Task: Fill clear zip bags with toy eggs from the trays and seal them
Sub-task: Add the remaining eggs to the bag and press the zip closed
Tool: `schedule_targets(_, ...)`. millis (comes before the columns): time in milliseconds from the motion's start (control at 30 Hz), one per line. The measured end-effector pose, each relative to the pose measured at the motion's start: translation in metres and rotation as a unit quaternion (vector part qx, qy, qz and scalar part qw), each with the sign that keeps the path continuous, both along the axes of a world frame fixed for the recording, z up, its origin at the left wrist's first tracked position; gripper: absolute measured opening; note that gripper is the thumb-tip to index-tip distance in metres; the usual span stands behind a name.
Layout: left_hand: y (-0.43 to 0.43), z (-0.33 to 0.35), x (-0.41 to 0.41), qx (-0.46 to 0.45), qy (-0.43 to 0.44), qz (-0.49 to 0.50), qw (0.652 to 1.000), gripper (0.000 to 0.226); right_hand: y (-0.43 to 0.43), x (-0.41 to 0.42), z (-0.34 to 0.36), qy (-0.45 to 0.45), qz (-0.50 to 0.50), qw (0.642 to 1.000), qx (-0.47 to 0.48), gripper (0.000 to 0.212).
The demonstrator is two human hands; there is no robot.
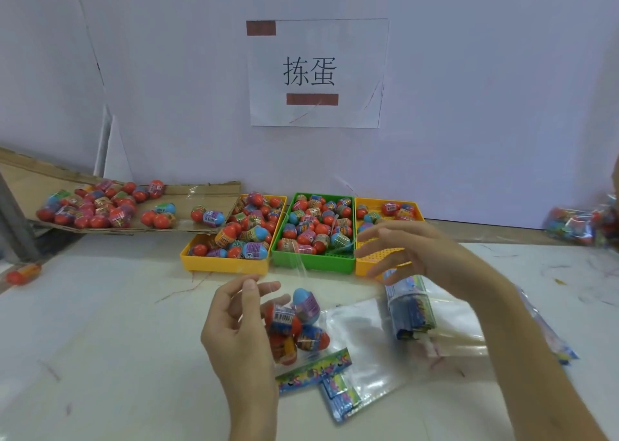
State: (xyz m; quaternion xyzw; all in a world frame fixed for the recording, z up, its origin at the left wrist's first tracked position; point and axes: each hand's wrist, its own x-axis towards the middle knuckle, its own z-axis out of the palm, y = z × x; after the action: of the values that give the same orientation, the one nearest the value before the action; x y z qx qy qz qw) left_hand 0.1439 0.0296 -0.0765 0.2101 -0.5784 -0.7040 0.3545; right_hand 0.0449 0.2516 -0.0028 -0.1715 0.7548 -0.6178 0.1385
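My left hand (239, 320) pinches the top edge of a clear zip bag (298, 273) that holds several toy eggs (298, 323) in red, blue and purple. My right hand (412, 253) hovers over the right yellow tray (365, 266) with its fingers spread and holding nothing. The left yellow tray (224, 263) and the green tray (313, 263) are full of eggs. The right yellow tray has only a few eggs at its far end.
A stack of empty clear bags (361, 343) and printed paper cards (410, 310) lies on the white table under my right arm. A cardboard sheet (187, 224) at the back left carries more eggs. Filled bags (582, 222) lie at the far right. One loose egg (21, 274) sits at the left edge.
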Motion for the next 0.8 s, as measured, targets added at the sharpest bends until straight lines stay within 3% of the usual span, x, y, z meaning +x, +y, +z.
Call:
schedule_targets(67,0.000,0.000,0.001,0.002,0.008,-0.006,1.000,0.018,0.017,0.001,0.009,-0.019,0.029,0.994,-0.101,0.032)
schedule_targets(133,-0.001,0.000,0.002,0.000,0.013,-0.009,1.000,0.019,0.024,-0.004,0.006,0.010,-0.030,0.989,-0.147,0.028)
schedule_targets(200,0.000,0.001,0.001,-0.001,0.011,-0.011,1.000,0.018,0.018,-0.010,-0.004,0.149,-0.196,0.969,-0.017,0.019)
schedule_targets(233,0.000,0.001,0.001,-0.002,0.011,-0.011,1.000,0.018,0.010,-0.008,-0.005,0.195,-0.232,0.953,0.028,0.014)
schedule_targets(267,0.000,0.000,0.001,-0.003,0.011,-0.011,1.000,0.018,0.001,-0.005,-0.005,0.194,-0.204,0.959,0.016,0.011)
schedule_targets(333,0.001,0.001,0.001,-0.007,0.013,-0.008,1.000,0.018,-0.018,0.007,-0.002,0.113,-0.045,0.992,-0.040,0.018)
schedule_targets(433,0.002,0.002,0.002,-0.015,0.016,0.006,1.000,0.018,-0.048,0.022,-0.009,0.101,0.080,0.988,0.082,0.028)
schedule_targets(500,0.002,0.003,0.002,-0.022,0.020,0.013,0.999,0.018,-0.069,0.026,-0.020,0.114,0.066,0.983,0.126,0.025)
schedule_targets(600,0.003,0.003,0.003,-0.019,0.027,0.010,0.999,0.017,-0.083,0.028,-0.031,0.104,0.021,0.992,0.073,0.008)
schedule_targets(667,0.003,0.005,0.003,-0.006,0.036,-0.008,0.999,0.013,-0.084,0.029,-0.034,0.091,-0.002,0.995,0.034,0.008)
schedule_targets(800,-0.001,0.006,0.001,0.062,0.037,-0.085,0.994,0.045,-0.084,0.029,-0.033,0.081,-0.059,0.994,-0.039,0.011)
